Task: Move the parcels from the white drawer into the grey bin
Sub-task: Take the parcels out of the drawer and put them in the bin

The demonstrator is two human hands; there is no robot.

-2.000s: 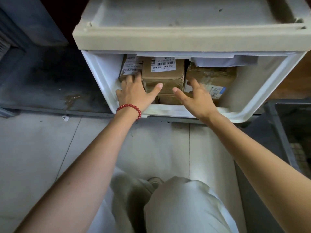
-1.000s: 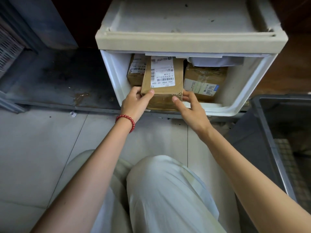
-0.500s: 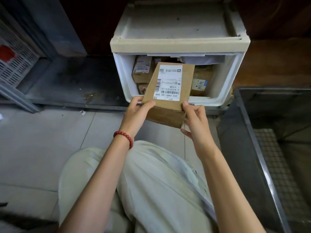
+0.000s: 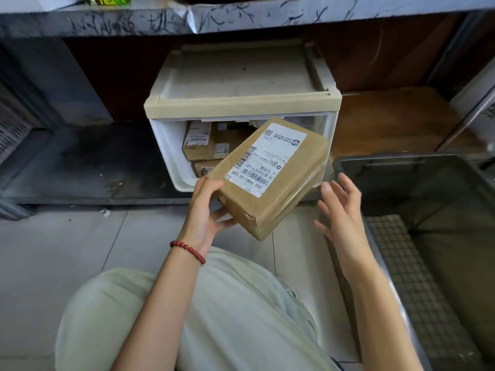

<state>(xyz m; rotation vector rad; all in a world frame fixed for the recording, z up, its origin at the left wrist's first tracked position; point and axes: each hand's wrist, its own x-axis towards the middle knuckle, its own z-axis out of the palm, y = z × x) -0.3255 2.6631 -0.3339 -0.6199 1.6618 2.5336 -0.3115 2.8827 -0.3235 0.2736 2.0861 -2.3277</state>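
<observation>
- While the parcel is held tilted before the white drawer, its corner is gripped by the left hand, fingers curled beneath;
- the right hand is seen just beside it, fingers spread, nothing grasped;
- other parcels are seen inside the drawer; the grey bin is seen at the right.

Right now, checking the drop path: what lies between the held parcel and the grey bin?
The open right hand, close beside the held parcel, near the grey bin rim; head view.
</observation>
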